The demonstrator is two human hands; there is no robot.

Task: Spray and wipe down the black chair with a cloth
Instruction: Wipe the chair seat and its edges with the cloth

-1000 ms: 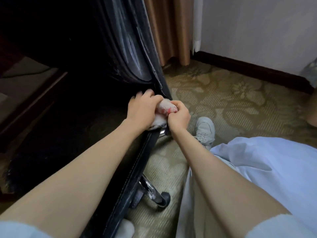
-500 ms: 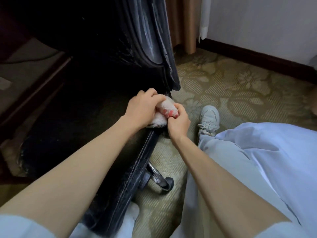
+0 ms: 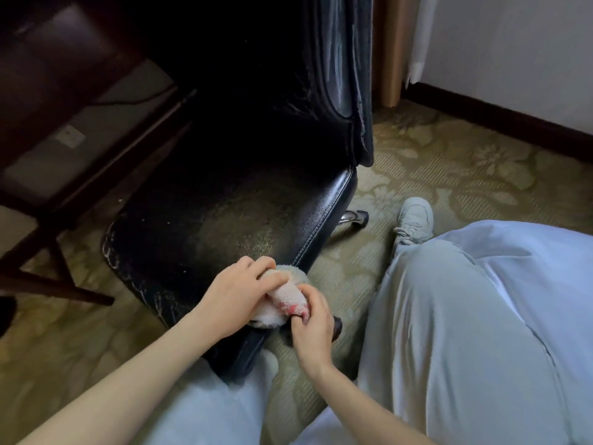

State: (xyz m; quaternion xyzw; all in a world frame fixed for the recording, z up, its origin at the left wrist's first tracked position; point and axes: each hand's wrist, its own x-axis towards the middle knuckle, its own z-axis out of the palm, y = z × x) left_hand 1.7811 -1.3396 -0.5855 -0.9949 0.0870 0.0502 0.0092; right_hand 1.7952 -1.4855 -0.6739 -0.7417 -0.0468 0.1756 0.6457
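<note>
- Half a second ago both hands worked the cloth at the rear corner of the seat, just under the backrest, in the middle of the frame. They now sit lower centre, at the front end of the seat's right edge.
- More of the seat shows than before, and the shoe [image 3: 414,220] appears farther up and to the right.
- The grip matches the earlier frames. The left hand [image 3: 237,297] lies over the cloth [image 3: 284,298] with fingers curled across it, pressing it onto the seat edge. The right hand [image 3: 313,329] pinches the cloth's pink-stained end between thumb and fingertips.
- The cloth is a white, fluffy bundle, rolled between the two hands and touching the stitched seam of the seat.
- The black chair [image 3: 224,220] fills the centre and upper centre of the frame, and its seat slopes toward the lower centre.
- The seat's leather is glossy at the right rim, with a line of pale stitching along it. A dull, greyish, speckled patch covers the middle.
- White cracks and scuffs mark the seat's left and front border.
- The backrest [image 3: 333,75] rises at top centre, shiny with pale streaks, and its right edge looks frayed.
- A chrome base leg [image 3: 353,217] pokes out from under the seat on the right, over the patterned carpet [image 3: 465,162].
- Pale trousers [image 3: 465,316] fill the lower right, and a dark wooden desk [image 3: 48,59] stands at upper left.
</note>
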